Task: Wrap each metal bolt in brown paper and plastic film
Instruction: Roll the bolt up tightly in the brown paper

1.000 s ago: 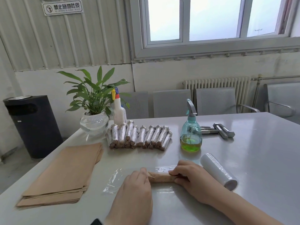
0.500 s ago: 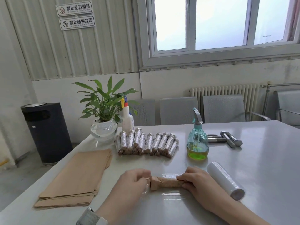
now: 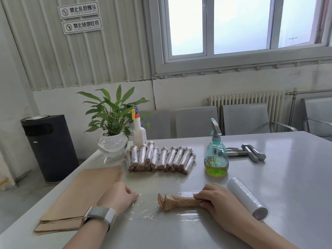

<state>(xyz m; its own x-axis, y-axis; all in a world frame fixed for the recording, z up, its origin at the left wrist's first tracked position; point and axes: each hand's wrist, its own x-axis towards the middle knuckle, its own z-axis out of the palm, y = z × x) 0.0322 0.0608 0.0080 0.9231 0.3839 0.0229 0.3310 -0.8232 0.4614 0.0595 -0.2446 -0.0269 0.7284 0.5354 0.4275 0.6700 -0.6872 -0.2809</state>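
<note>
1. The paper-wrapped bolt (image 3: pixel 179 202) lies crosswise on a sheet of plastic film (image 3: pixel 143 211) spread flat on the table (image 3: pixel 287 186), near the front edge. This placement likely lets the film be rolled around it in one pass.
2. The right hand (image 3: pixel 217 202) rests on the bolt's right end, fingers curled over it and gripping it, probably to steady or turn it.
3. The left hand (image 3: pixel 119 196) sits on the film's left part, apart from the bolt, palm down with fingers loosely bent. Whether it pinches the film or only presses it cannot be told from this angle; it appears to be holding the sheet taut.
4. The film roll (image 3: pixel 247 198) lies just right of the right hand, within easy reach for the next sheet.
5. A stack of brown paper (image 3: pixel 79 196) lies to the left, beside the left wrist, which wears a watch (image 3: pixel 98 215).
6. Finished wrapped bolts (image 3: pixel 159 159) are lined up in a row farther back, out of the working area.
7. Bare metal bolts (image 3: pixel 248 152) wait at the far right, behind a spray bottle (image 3: pixel 216 157) holding green liquid.
8. Judging by the few bare bolts left, the task seems well advanced.
</note>
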